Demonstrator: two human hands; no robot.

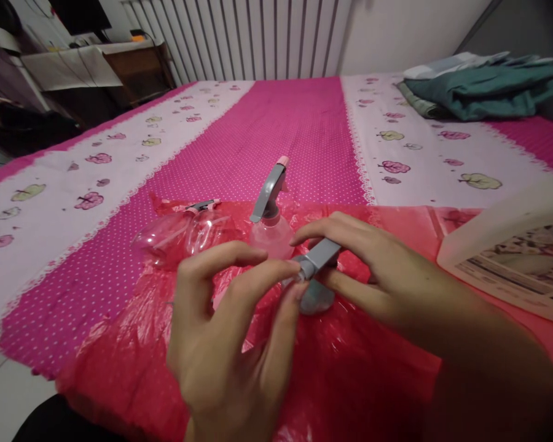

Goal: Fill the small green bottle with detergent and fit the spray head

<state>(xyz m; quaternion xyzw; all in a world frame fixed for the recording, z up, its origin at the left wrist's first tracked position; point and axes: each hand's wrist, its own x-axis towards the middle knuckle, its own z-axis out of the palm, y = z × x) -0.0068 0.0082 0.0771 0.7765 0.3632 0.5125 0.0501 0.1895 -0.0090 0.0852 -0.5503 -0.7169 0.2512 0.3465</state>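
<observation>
My left hand [230, 337] pinches the near end of a grey spray head [325, 253] between thumb and fingertips. From the other side, my right hand [373, 264] grips the body of the same spray head. A clear, bluish rounded thing [317, 298], perhaps a bottle's lower part, shows just beneath; the fingers hide how the two join. Beyond my hands stands a spray bottle [271, 236] with a grey and pink trigger top [271, 191]. To its left lie clear plastic bottles [166, 236], with another grey and pink spray head [205, 205] at their far side.
Red plastic sheeting [120, 368] covers the near part of a bed with a pink and white patterned sheet [299, 135]. A large whitish jug [520, 245] with a label stands at the right. Folded clothes [479, 89] lie at the far right, a desk [133, 70] at the far left.
</observation>
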